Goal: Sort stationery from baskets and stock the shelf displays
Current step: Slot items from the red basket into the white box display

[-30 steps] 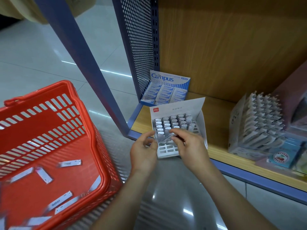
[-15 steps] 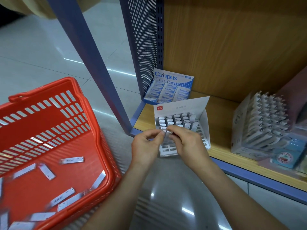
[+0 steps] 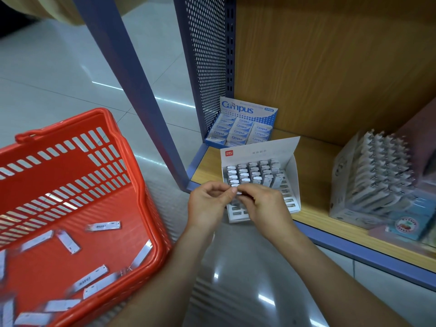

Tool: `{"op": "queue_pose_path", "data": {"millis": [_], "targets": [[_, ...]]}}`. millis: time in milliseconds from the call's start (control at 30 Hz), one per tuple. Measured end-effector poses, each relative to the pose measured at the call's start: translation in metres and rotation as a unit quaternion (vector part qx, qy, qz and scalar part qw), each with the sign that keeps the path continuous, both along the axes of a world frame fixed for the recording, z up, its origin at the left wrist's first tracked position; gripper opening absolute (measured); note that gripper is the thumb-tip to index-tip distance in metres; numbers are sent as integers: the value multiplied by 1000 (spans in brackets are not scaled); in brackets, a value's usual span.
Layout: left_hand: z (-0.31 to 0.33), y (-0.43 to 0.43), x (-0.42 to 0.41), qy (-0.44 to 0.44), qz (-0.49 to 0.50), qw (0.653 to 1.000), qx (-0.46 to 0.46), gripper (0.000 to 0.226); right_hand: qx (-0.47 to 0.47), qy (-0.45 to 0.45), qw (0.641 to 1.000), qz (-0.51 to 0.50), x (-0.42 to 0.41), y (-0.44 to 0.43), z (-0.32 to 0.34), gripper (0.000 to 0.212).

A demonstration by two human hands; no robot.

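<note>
A white display box (image 3: 293, 175) with rows of small grey-white packs stands on the wooden shelf (image 3: 313, 215), its front rows partly vacant. My left hand (image 3: 207, 204) and my right hand (image 3: 264, 206) meet just in front of the box, both pinching one small white pack (image 3: 236, 188) between their fingertips. Most of that pack is hidden by my fingers. On the floor to the left sits a red basket (image 3: 141, 208), with several flat white packs (image 3: 103, 226) lying loose on its bottom.
A blue Campus eraser box (image 3: 243, 123) stands in the shelf's back left corner against the perforated blue side panel (image 3: 207, 67). A white box of clips (image 3: 370, 180) and colourful packets (image 3: 405, 227) sit at right. A blue post (image 3: 132, 90) slants between basket and shelf.
My hands have risen slightly off the box's front rows and drawn together, fingertips now pinching the small pack between them. The view has shifted a little.
</note>
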State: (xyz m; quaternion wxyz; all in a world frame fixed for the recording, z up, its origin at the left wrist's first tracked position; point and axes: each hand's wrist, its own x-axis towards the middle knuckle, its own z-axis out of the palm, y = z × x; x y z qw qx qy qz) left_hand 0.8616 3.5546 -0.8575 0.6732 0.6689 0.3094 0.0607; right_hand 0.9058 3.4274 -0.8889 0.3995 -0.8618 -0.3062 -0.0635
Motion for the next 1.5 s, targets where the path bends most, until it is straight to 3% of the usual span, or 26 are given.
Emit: {"op": "queue_pose_path", "data": {"millis": [100, 200, 267, 300, 333, 400, 433, 467, 533, 700, 833, 900, 1033, 1100, 1167, 1300, 1500], "targets": [[-4, 1, 0, 16, 3, 1000, 16, 12, -33, 27, 999, -14, 0, 2, 0, 11], [-3, 1, 3, 18, 5, 999, 41, 14, -97, 88, 990, -48, -3, 2, 7, 25], [4, -1, 3, 23, 37, 999, 29, 14, -61, 158, 981, -97, -10, -4, 17, 36], [6, 0, 2, 19, 70, 997, -33, 13, -19, 212, 970, -117, -14, -7, 23, 36], [10, 1, 0, 8, 104, 985, -138, 12, 27, 298, 947, -118, -20, -11, 30, 34], [18, -1, -5, -23, 134, 931, -339, 12, 110, 514, 849, -52, -34, -12, 43, 26], [19, -3, -9, -33, 129, 912, -388, 11, 144, 587, 797, -19, -41, -11, 46, 24], [20, -6, -12, -40, 118, 902, -413, 11, 177, 615, 768, -3, -45, -10, 47, 23], [19, -9, -16, -60, 93, 907, -406, 14, 222, 591, 775, -22, -47, -10, 47, 19], [15, -7, -28, -54, -6, 972, -228, 22, 283, 502, 811, -99, -38, -25, 46, 20], [9, -8, -34, 8, 10, 974, -227, 14, 286, 461, 836, -85, -32, -35, 48, 27], [6, -7, -33, 52, 9, 962, -269, 11, 307, 466, 827, -73, -28, -37, 49, 26], [4, -5, -28, 95, -1, 939, -330, 11, 354, 526, 773, -11, -17, -39, 48, 31], [4, -5, -24, 92, 2, 948, -306, 6, 384, 536, 752, -13, -13, -38, 45, 35], [2, -5, -21, 79, 24, 972, -222, 5, 411, 516, 750, -42, -10, -35, 40, 28], [-9, 0, -20, 52, 40, 996, -55, 15, 338, 464, 815, -80, -10, -29, 31, 11], [-16, -3, -22, 48, -29, 998, 16, 14, 223, 408, 879, -104, -7, -20, 28, 13]]}}
